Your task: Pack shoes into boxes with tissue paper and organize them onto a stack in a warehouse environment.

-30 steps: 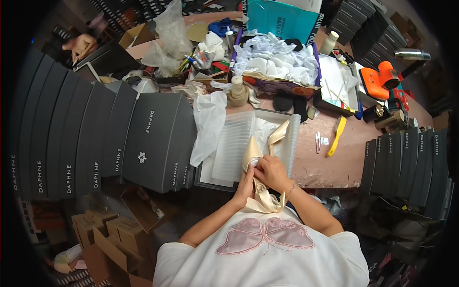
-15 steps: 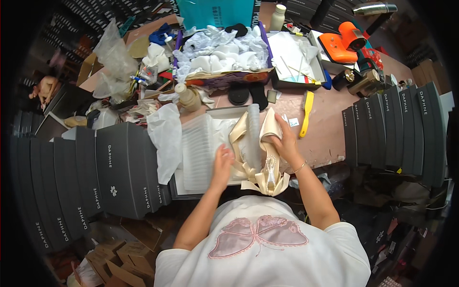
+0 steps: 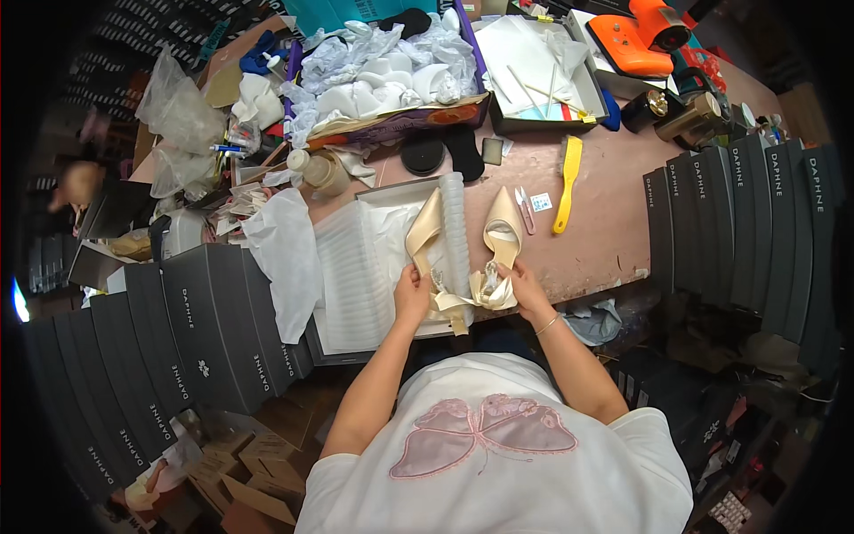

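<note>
Two cream pointed high-heeled shoes with ankle straps lie side by side, toes away from me. My left hand [image 3: 412, 295] is closed on the back of the left shoe [image 3: 425, 222], which rests over an open shoebox [image 3: 335, 359]. With fingers pinched at the strap and heel area, my right hand [image 3: 527, 290] holds the right shoe [image 3: 501, 214] on the table. A clear rolled wrap [image 3: 455, 222] runs between the shoes. Ribbed packing sheet [image 3: 349, 280] and white tissue [image 3: 388, 236] lie in the box. Pink-handled thread snips [image 3: 527, 216] lie beside the right shoe.
Dark shoeboxes stand in rows at left [image 3: 213, 320] and right [image 3: 752, 222]. A yellow brush [image 3: 567, 182] and small tag [image 3: 541, 203] lie on the pink table [image 3: 605, 231]. Behind are a purple box [image 3: 297, 67] of crumpled paper, a bottle [image 3: 325, 171] and an orange device [image 3: 630, 46].
My right hand has moved from the right shoe's front to its strap end, and that shoe has shifted forward. My left hand has closed on the left shoe. The snips have come into view.
</note>
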Demonstrator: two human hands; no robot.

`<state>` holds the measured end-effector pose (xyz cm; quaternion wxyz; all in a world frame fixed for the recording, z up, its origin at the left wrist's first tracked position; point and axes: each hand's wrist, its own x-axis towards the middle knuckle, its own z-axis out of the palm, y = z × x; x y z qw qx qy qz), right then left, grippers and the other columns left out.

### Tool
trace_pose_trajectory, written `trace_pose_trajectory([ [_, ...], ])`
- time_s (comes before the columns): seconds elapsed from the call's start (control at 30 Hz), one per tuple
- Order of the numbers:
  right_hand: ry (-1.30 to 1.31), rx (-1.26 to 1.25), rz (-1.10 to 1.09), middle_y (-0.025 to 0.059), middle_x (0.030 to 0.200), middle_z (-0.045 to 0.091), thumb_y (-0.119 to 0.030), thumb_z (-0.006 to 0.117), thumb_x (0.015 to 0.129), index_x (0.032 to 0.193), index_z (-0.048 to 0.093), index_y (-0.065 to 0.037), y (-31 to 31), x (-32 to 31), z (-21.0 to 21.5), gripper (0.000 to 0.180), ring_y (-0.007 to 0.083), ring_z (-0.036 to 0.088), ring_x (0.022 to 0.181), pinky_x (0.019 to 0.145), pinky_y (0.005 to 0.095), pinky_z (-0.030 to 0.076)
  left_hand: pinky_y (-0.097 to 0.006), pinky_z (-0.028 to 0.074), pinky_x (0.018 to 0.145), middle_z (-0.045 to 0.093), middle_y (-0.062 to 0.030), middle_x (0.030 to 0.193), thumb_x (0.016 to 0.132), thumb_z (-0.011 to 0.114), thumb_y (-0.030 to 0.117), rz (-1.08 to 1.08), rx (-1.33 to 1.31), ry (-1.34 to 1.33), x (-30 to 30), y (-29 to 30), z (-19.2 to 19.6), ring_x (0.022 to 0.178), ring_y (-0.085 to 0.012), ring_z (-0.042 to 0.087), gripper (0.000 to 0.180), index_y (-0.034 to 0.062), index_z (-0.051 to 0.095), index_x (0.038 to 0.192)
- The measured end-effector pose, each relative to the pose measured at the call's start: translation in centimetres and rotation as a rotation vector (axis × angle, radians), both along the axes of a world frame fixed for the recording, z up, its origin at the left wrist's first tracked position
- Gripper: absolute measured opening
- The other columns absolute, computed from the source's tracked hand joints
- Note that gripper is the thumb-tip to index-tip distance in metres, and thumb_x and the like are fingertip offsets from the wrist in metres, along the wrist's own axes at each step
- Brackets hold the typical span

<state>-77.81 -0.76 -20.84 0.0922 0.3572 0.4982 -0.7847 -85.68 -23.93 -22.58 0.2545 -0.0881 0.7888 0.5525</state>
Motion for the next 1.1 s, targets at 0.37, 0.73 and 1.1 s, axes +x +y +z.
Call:
trace_pose_trajectory([
  [0.37,0.367,0.009,0.186,0.0051,0.108,0.061,-0.009,0.054,0.094,0.132,0.041,0.000,-4.6,0.3,13.9,0.041,0.0082,0.058,0.095,0.083,0.0235,0.047,-0.029,0.049,0.086,0.060,-0.0073,0.111,0.096,0.047,0.013,0.120,0.882,-0.230,0.8,-3.1,15.4,0.098,-0.0124,0.060,0.038,-0.0014,0.045,0.130],
  [0.73,0.437,-0.050,0.305,0.0070,0.120,0.055,-0.010,0.049,0.096,0.139,0.032,0.002,-9.0,0.6,15.3,0.047,0.0075,0.051,0.105,0.090,0.0231,0.042,-0.031,0.049,0.091,0.059,-0.0099,0.118,0.096,0.045,0.013,0.165,0.989,-0.260,2.4,-6.2,16.3,0.104,-0.0167,0.060,0.039,0.0006,0.043,0.133],
  [1.1,0.542,0.054,0.253,0.0097,0.123,0.053,-0.010,0.049,0.096,0.145,0.018,0.001,-9.5,0.7,16.1,0.059,0.0095,0.051,0.108,0.092,0.0237,0.041,-0.026,0.042,0.093,0.057,-0.0103,0.121,0.097,0.048,0.014,0.062,0.748,0.097,1.8,-6.4,18.2,0.109,-0.0121,0.054,0.056,0.0007,0.023,0.145],
])
